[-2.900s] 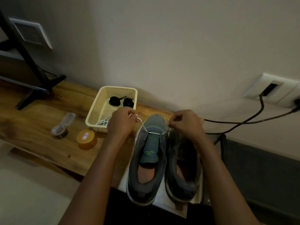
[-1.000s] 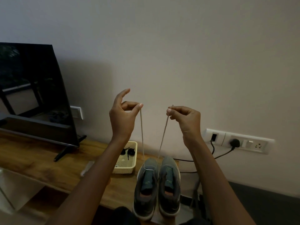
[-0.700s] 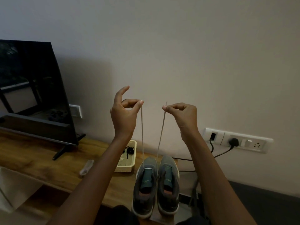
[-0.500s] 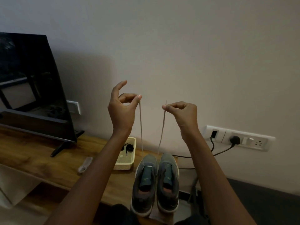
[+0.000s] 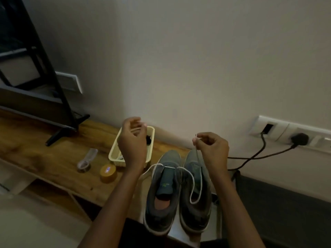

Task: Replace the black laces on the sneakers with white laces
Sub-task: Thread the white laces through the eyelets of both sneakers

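Note:
Two grey sneakers stand side by side, toes to the wall: the left sneaker (image 5: 163, 192) and the right sneaker (image 5: 196, 208). A white lace (image 5: 193, 185) runs through the bottom eyelets of the left sneaker and hangs slack in a loop over the right one. My left hand (image 5: 132, 145) holds one end of the lace over the basket. My right hand (image 5: 212, 149) pinches the other end above the right sneaker's toe. Rolled black laces (image 5: 148, 139) lie in the cream basket (image 5: 114, 154), mostly hidden by my left hand.
On the wooden table (image 5: 44, 158) sit a yellow round tin (image 5: 108, 173), a clear plastic wrapper (image 5: 86, 159) and a TV stand (image 5: 66, 129) at the left. Black cables (image 5: 259, 154) run from wall sockets (image 5: 286, 133) at the right.
Both hands have come down from head height to just above the sneakers. The lace, taut and vertical before, now hangs slack in a loop. The view has tilted down.

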Demonstrator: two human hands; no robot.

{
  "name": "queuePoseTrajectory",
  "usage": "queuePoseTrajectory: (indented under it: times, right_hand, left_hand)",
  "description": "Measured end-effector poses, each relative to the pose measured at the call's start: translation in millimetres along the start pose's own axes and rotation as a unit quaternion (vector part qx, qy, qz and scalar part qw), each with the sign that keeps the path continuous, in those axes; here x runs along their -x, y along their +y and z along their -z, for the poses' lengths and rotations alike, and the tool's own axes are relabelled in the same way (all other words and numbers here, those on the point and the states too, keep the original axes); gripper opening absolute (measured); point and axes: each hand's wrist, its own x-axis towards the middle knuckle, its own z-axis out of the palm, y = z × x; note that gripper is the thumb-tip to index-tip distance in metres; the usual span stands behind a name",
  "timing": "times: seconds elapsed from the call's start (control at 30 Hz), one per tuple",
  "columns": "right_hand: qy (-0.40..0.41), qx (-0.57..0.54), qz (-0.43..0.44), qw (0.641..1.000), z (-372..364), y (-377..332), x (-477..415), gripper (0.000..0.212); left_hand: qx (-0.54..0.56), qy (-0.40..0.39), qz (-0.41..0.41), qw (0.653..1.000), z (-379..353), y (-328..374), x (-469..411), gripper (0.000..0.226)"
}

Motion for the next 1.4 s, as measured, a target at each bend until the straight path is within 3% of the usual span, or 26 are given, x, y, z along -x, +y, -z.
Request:
queuePoseTrajectory:
  times: [0.13,0.27,0.37,0.43,0.5,0.67,0.97,1.2,1.4]
  right_hand:
    - [-0.024,0.052,-0.029,0.998,-26,55,-1,0.008]
    - [-0.081,0.112,-0.053,0.989,-49,82,-7,0.011]
    - [-0.140,0.164,-0.054,0.975,-63,91,-6,0.008]
    - [-0.169,0.185,-0.061,0.966,-66,93,-3,0.019]
    - [-0.184,0.208,-0.060,0.959,-67,92,1,0.030]
    - [-0.210,0.266,-0.039,0.940,-69,93,5,0.016]
    - [-0.237,0.478,0.050,0.844,-84,87,12,0.017]
    - [-0.237,0.446,0.039,0.862,-89,87,15,0.015]
    - [-0.246,0.464,0.035,0.850,-93,85,20,0.018]
  left_hand:
    - [-0.146,-0.150,0.059,0.976,-12,-56,19,0.008]
    - [-0.274,-0.219,0.066,0.934,-17,-70,19,0.026]
    - [-0.342,-0.313,0.115,0.878,-21,-75,27,0.023]
    - [-0.380,-0.377,0.145,0.832,-23,-79,36,0.027]
    - [-0.415,-0.395,0.143,0.807,-25,-85,41,0.033]
    - [-0.436,-0.370,0.136,0.809,-26,-90,38,0.028]
    - [-0.381,-0.369,0.192,0.826,-22,-103,28,0.023]
    - [-0.360,-0.355,0.203,0.839,-20,-111,25,0.019]
    - [-0.347,-0.355,0.199,0.845,-19,-110,25,0.019]
